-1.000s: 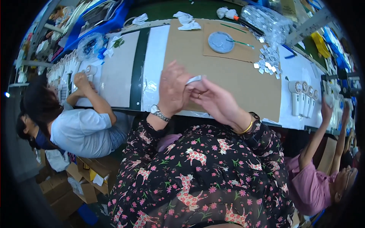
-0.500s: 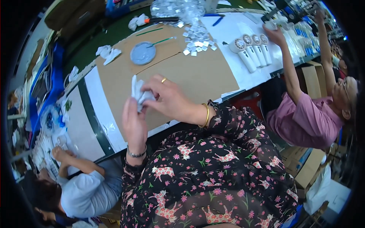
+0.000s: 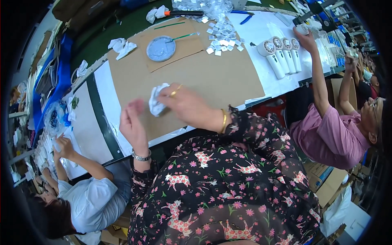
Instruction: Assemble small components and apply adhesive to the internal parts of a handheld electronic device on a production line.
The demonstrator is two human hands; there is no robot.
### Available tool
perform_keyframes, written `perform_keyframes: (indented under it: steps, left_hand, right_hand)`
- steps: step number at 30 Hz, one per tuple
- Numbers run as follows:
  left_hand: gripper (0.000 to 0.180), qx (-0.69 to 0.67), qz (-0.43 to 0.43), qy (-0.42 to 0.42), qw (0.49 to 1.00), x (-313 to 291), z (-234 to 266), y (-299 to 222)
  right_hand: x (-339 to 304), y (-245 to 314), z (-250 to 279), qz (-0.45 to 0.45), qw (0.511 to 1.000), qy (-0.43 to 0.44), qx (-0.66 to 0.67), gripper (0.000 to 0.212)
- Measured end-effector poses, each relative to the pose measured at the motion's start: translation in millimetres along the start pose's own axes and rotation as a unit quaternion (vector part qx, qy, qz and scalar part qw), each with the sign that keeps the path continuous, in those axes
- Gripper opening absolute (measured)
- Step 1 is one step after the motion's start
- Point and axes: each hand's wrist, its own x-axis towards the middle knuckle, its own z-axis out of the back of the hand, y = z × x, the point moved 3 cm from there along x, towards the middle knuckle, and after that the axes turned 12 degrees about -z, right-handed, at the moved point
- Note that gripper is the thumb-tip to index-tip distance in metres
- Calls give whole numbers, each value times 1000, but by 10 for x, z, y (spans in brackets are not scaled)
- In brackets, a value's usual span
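The right hand point(image 3: 185, 107) pinches a crumpled white wipe point(image 3: 157, 100) over the brown cardboard sheet point(image 3: 212, 77), near its front-left part; the left hand point(image 3: 132, 124) hovers just beside the wipe, fingers loosely spread, holding nothing; toward the sheet's far side lies a round grey disc point(image 3: 161, 48) with a green-handled tool point(image 3: 183, 36) resting on it; at the far-right corner sits a scatter of small silvery squares point(image 3: 222, 37); judging by that untouched heap, most of the wiping seems left to do.
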Motion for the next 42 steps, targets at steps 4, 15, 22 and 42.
perform_keyframes:
  steps: [4, 15, 22, 42]
  left_hand:
    - [47, -128, -21, -91, 987, -30, -56, 348]
    - [50, 137, -23, 166, 976, 75, 137, 440]
    - [53, 65, -120, 327, 935, -109, -558, -268]
    - [40, -120, -268, -2, 956, 721, -834, -1310]
  right_hand:
    - [-43, -34, -472, 84, 991, 20, -100, 33]
    - [-821, -961, 658, -132, 957, -72, -248, 36]
    - [-821, -615, 643, -322, 940, 16, 115, 18]
    - [872, 394, 573, -215, 805, -17, 553, 23]
